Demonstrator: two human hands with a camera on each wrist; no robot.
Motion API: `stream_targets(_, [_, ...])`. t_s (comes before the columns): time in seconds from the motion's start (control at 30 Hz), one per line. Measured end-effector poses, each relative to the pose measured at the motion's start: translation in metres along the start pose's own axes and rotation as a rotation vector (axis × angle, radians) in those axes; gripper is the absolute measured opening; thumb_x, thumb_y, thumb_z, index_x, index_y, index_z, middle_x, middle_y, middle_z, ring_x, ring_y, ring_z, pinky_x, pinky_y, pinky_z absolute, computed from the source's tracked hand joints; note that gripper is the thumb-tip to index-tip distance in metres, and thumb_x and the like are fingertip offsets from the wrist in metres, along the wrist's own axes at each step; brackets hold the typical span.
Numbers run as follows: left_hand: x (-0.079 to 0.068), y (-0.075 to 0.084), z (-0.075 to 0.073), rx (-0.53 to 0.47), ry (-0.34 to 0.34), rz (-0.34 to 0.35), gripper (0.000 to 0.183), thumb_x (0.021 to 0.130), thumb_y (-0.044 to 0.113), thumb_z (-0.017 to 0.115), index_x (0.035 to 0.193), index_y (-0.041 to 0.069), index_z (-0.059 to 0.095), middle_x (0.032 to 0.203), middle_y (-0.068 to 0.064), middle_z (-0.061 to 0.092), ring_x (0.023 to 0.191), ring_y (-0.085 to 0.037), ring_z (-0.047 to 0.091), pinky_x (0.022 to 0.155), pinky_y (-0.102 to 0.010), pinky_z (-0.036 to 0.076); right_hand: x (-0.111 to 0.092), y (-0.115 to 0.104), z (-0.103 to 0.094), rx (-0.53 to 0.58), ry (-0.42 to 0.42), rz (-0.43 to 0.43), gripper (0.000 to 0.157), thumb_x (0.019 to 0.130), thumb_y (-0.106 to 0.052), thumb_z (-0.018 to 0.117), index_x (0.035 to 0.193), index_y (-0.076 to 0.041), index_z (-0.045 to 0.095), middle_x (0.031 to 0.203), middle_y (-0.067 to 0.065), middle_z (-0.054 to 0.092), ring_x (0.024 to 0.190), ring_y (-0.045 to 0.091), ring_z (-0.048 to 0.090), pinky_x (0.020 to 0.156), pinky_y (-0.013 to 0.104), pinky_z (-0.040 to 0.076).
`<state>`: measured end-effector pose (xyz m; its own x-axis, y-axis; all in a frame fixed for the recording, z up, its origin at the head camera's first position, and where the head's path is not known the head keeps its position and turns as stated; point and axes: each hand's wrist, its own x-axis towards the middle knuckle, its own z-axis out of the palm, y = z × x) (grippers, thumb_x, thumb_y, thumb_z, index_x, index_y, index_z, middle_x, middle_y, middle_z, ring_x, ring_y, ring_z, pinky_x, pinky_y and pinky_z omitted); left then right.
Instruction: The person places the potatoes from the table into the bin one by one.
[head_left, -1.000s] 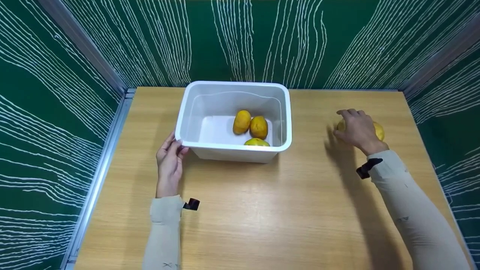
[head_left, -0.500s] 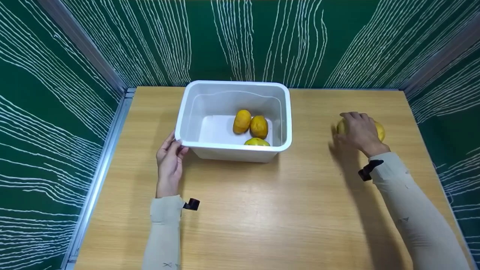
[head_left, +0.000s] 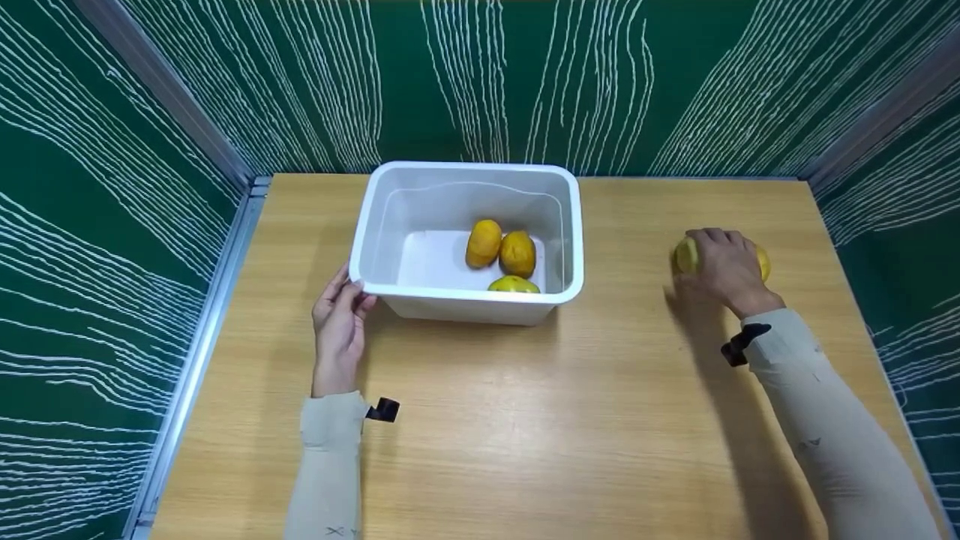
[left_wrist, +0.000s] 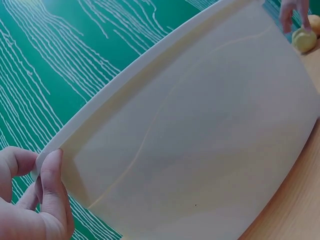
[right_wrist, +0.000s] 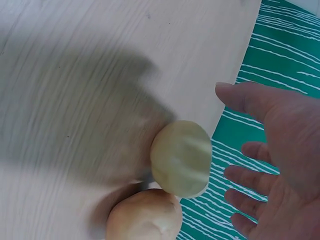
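My left hand (head_left: pixel 341 330) pinches the front left corner of a white plastic bin (head_left: pixel 465 291); the left wrist view shows the thumb (left_wrist: pixel 51 172) on the bin's outer side just below the rim. Three yellow mango-like fruits lie inside, two upright-looking ones (head_left: pixel 484 244) and a greener one (head_left: pixel 513 284) partly hidden by the front wall. At the right, my right hand (head_left: pixel 724 270) reaches over two more fruits. In the right wrist view its fingers and thumb are spread beside a pale yellow fruit (right_wrist: pixel 181 159), with an orange-yellow fruit (right_wrist: pixel 145 217) alongside.
The wooden table (head_left: pixel 525 420) runs back to green walls (head_left: pixel 405 75) with white wavy lines. A metal frame edge (head_left: pixel 202 307) borders its left side. The bin stands near the back wall, left of the two loose fruits.
My right hand has shifted slightly to the right and toward me, lower over the fruits, and more of the left one shows. My left hand and the bin stay put.
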<state>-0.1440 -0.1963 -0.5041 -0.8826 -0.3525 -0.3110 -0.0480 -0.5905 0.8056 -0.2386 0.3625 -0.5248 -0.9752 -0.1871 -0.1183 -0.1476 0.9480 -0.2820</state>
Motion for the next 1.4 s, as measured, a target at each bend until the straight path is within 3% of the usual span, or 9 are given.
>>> stream_targets(0.27, [0.001, -0.002, -0.001, -0.013, -0.012, 0.003, 0.053, 0.104, -0.011, 0.050, 0.156, -0.004, 0.045, 0.135, -0.014, 0.055, 0.082, -0.010, 0.065, 0.067, -0.012, 0.062, -0.002, 0.012, 0.004, -0.041, 0.019, -0.006, 0.083, 0.089, -0.019, 0.083, 0.153, 0.011, 0.038, 0.149, 0.042, 0.039, 0.136, 0.064, 0.031, 0.116, 0.079, 0.025])
stream_targets(0.5, [0.001, -0.002, -0.001, -0.011, 0.002, -0.001, 0.052, 0.104, -0.011, 0.051, 0.155, -0.005, 0.044, 0.134, -0.016, 0.056, 0.081, -0.011, 0.065, 0.068, -0.013, 0.062, -0.001, 0.020, 0.008, -0.026, 0.002, 0.028, 0.087, 0.087, -0.016, 0.082, 0.155, 0.012, 0.034, 0.152, 0.042, 0.035, 0.139, 0.063, 0.027, 0.120, 0.077, 0.020])
stream_targets(0.93, [0.001, 0.000, 0.000, -0.012, 0.004, -0.008, 0.053, 0.104, -0.010, 0.052, 0.156, -0.004, 0.044, 0.141, -0.018, 0.054, 0.081, -0.010, 0.065, 0.068, -0.013, 0.062, 0.011, 0.028, 0.006, -0.050, -0.035, 0.055, 0.081, 0.089, -0.022, 0.081, 0.149, 0.012, 0.040, 0.148, 0.044, 0.035, 0.137, 0.065, 0.025, 0.118, 0.080, 0.020])
stream_targets(1.4, [0.000, 0.000, 0.002, 0.000, 0.038, 0.002, 0.052, 0.102, -0.012, 0.053, 0.154, -0.006, 0.046, 0.122, -0.013, 0.058, 0.076, -0.010, 0.064, 0.064, -0.013, 0.062, 0.020, 0.030, 0.004, -0.037, -0.056, 0.073, 0.080, 0.087, -0.024, 0.082, 0.145, 0.012, 0.039, 0.144, 0.043, 0.039, 0.133, 0.064, 0.029, 0.113, 0.079, 0.025])
